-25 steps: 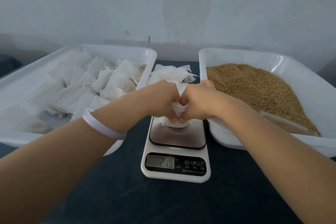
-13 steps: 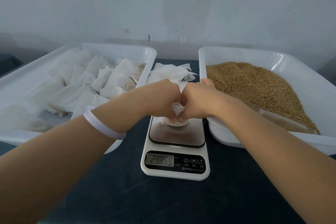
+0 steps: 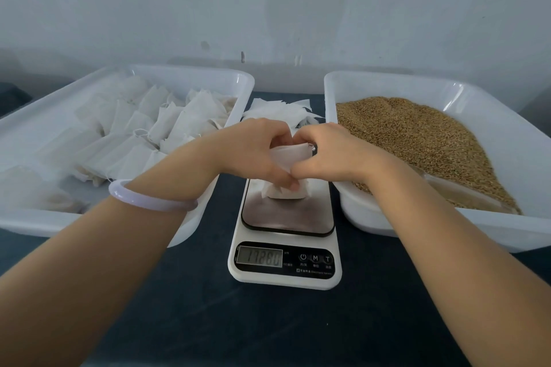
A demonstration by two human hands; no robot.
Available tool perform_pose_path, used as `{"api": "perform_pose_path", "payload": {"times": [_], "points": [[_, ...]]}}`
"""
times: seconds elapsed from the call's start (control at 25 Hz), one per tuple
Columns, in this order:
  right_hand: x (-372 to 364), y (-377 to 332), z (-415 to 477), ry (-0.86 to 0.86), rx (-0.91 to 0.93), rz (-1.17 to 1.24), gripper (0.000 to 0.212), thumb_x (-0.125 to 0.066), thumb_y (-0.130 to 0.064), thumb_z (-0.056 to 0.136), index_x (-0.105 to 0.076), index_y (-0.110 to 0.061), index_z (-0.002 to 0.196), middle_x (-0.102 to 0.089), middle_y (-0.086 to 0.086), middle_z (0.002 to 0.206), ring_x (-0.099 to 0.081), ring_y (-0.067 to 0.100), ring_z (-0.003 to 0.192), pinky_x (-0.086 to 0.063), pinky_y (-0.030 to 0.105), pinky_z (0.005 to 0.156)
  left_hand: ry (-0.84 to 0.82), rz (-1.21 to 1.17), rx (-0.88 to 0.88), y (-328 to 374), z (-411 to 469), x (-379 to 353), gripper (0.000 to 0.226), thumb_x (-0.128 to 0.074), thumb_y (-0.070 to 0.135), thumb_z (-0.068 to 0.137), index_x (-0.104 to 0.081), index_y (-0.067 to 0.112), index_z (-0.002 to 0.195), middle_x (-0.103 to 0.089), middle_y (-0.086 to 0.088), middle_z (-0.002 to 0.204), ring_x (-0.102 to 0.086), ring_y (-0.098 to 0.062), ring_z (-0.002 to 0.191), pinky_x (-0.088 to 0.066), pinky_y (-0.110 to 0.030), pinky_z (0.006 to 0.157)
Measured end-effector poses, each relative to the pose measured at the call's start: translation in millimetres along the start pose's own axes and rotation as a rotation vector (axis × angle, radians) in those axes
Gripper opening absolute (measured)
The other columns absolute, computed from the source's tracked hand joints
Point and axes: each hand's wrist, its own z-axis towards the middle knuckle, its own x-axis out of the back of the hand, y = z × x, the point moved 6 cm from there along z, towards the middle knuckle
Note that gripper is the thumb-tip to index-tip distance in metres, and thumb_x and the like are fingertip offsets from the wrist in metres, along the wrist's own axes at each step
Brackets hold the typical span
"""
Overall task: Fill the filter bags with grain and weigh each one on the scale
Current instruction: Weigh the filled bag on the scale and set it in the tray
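Left hand (image 3: 253, 152) and right hand (image 3: 331, 152) both pinch top of filled filter bag (image 3: 286, 188), fingers curled; bag bottom rests on digital kitchen scale (image 3: 286, 247) platform.

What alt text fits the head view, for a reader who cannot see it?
The left hand and the right hand grip a white filter bag that rests on a small scale. The left tray holds more bags; the right tray holds brown grain.
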Motion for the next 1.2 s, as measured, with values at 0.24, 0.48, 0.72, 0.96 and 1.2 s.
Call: {"api": "perform_pose_path", "payload": {"times": [0.24,0.48,0.72,0.96,1.2], "points": [[-1.9,7.1,4.6,-0.008,-0.01,0.074,0.022,-0.066,-0.035,0.067,-0.051,-0.038,0.082,-0.054,-0.004,0.095,-0.045,0.024,0.107,-0.034,0.029,0.074,0.003,-0.056,0.015,-1.3,-0.4,1.2,0.047,-0.084,0.044,0.058,-0.052,0.031,0.091,-0.06,0.012,0.098,-0.058,-0.011,0.095,-0.047,-0.029,0.085],[-2.0,7.6,3.6,-0.005,-0.02,0.069,0.022,-0.065,-0.035,0.067,-0.054,-0.034,0.087,-0.054,-0.004,0.093,-0.044,0.024,0.105,-0.033,0.028,0.072,0.001,-0.044,0.023,-2.0,-0.5,0.8,0.047,-0.082,0.045,0.059,-0.053,0.03,0.093,-0.059,0.013,0.097,-0.057,-0.01,0.092,-0.044,-0.023,0.078],[-2.6,8.1,4.6,-0.001,-0.012,0.078,0.019,-0.064,-0.033,0.07,-0.052,-0.035,0.084,-0.052,-0.005,0.089,-0.043,0.022,0.101,-0.031,0.028,0.071,0.007,-0.062,0.018,-2.6,-0.3,0.4,0.043,-0.082,0.044,0.059,-0.052,0.034,0.088,-0.058,0.014,0.094,-0.057,-0.008,0.09,-0.043,-0.02,0.076],[-1.1,10.8,6.0,0.049,-0.022,0.214,0.02,-0.056,-0.036,0.068,-0.057,-0.031,0.087,-0.061,-0.003,0.096,-0.052,0.017,0.098,-0.042,0.03,0.077,0.013,-0.197,-0.001,-4.4,-0.8,1.1,0.042,-0.081,0.047,0.062,-0.057,0.026,0.089,-0.064,0.008,0.095,-0.061,-0.011,0.093,-0.049,-0.029,0.083],[12.2,15.0,4.8,0.221,-0.009,0.446,0.009,-0.053,-0.025,0.081,-0.061,-0.024,0.085,-0.059,-0.01,0.083,-0.055,0.008,0.08,-0.039,0.025,0.068,0.052,-0.429,0.027,-6.5,-2.6,8.0,0.044,-0.069,0.053,0.071,-0.063,0.018,0.097,-0.067,0.0,0.101,-0.062,-0.016,0.097,-0.047,-0.036,0.09]]}}
